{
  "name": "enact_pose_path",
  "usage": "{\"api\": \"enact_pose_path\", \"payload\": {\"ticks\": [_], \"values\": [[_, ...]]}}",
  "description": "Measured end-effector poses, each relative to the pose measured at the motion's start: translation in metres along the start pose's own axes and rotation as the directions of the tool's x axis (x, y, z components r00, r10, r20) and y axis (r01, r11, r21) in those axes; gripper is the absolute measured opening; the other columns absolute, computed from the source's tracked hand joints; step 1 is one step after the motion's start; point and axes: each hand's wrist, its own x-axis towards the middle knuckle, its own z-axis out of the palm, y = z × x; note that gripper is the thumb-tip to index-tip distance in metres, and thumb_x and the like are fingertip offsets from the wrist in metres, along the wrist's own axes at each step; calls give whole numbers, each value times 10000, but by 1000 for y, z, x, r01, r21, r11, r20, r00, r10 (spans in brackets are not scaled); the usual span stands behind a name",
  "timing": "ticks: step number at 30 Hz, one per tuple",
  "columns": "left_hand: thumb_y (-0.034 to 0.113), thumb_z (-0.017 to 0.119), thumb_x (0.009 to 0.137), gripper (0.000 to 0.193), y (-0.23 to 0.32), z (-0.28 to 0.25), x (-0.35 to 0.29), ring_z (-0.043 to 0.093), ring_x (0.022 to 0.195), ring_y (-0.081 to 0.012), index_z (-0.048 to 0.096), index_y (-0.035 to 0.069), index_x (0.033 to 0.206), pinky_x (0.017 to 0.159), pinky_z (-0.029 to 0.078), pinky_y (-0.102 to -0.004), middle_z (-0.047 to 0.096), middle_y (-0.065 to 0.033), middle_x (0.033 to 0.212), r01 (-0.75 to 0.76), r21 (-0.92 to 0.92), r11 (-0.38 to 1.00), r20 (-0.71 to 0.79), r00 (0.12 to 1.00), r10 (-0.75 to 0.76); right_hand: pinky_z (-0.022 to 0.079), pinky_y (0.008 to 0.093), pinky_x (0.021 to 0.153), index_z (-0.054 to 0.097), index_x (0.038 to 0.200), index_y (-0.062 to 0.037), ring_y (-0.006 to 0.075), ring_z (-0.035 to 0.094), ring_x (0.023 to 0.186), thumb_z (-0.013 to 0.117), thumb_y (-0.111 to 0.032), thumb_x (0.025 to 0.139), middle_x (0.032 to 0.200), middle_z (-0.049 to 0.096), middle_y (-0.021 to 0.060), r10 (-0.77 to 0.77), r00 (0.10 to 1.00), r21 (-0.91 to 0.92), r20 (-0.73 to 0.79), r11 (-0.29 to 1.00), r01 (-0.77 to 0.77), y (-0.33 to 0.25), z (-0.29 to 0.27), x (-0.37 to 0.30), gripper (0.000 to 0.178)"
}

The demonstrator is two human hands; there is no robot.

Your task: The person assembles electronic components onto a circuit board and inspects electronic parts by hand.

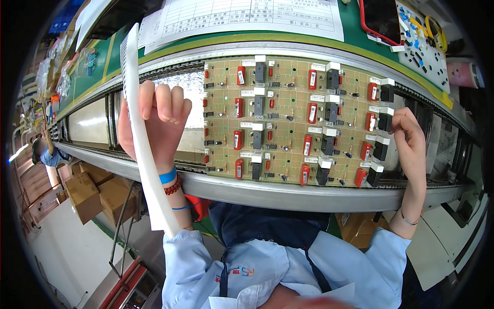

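My left hand (163, 116) is closed around a long, curved white strip (146, 165), which stands up past my wrist and has fine dark lines along its upper edge. The hand is just left of a panel of circuit boards (293, 123), apart from it. Rows of red box-shaped capacitors (307, 145), black relay-like blocks (329, 141) and white blocks (333, 66) fill the panel. My right hand (410, 139) is at the panel's right edge, its fingers bent together, with the tips against or just beside a black block (385, 122). Anything between those fingertips is hidden.
Metal conveyor rails (309, 198) run along both sides of the panel. Beyond are printed sheets (247, 20), a red-cased phone (381, 20) and a white board with small loose parts (422, 49). Cardboard boxes (82, 198) stand lower left. A person (47, 152) is far left.
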Motion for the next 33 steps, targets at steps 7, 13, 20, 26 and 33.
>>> {"api": "enact_pose_path", "payload": {"ticks": [7,13,20,26,33], "values": [[346,389,906,301,0,0,0,353,651,-150,413,121,707,616,287,-281,465,-61,686,-2,-1,1000,20,1000,2,377,216,680,479,816,64,122,448,721,409,70,736,819,454,62,-13,1000,14,-16,1000,14,0,1,-1,106],[332,398,905,290,-3,5,2,340,647,-145,412,120,707,619,278,-274,453,-52,675,9,-14,1000,-11,1000,-9,376,217,669,485,826,60,118,442,714,412,75,736,817,453,65,-5,1000,37,-24,999,6,1,0,-2,117],[309,386,910,276,-9,11,4,315,636,-130,396,123,707,602,273,-264,400,-24,659,-11,6,1000,-50,999,11,381,224,665,499,858,64,132,453,709,420,74,739,835,462,78,-11,1000,90,-2,996,12,-3,-1,-6,143],[307,389,910,269,-11,12,6,312,641,-126,395,129,709,610,277,-259,406,-15,670,-13,8,1000,-55,998,13,400,243,671,513,888,72,148,483,713,425,72,745,857,476,93,-14,1000,56,13,998,13,-2,-2,-8,169],[264,491,885,217,-9,12,6,318,654,-89,405,151,720,628,278,-232,384,41,675,14,61,998,-54,999,-11,402,239,662,513,893,70,140,486,703,422,75,744,862,480,91,-44,999,34,22,998,44,0,-1,-7,174]]}}
